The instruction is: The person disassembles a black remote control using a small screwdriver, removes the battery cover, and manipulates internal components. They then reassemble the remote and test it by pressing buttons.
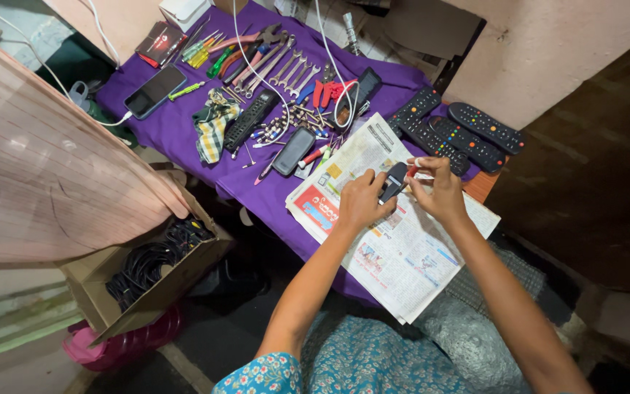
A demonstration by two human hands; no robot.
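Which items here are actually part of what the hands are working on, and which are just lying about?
In hand:
- left hand holding small black remote control
- right hand pinching small red-and-white tool
- spread newspaper underneath

Lying about:
- row of black remotes
- steel spanners
- black smartphone
- cardboard box of black cables

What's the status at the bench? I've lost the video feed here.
Left hand grips small black device. Right hand pinches its top end. Both over newspaper; remotes just beyond.
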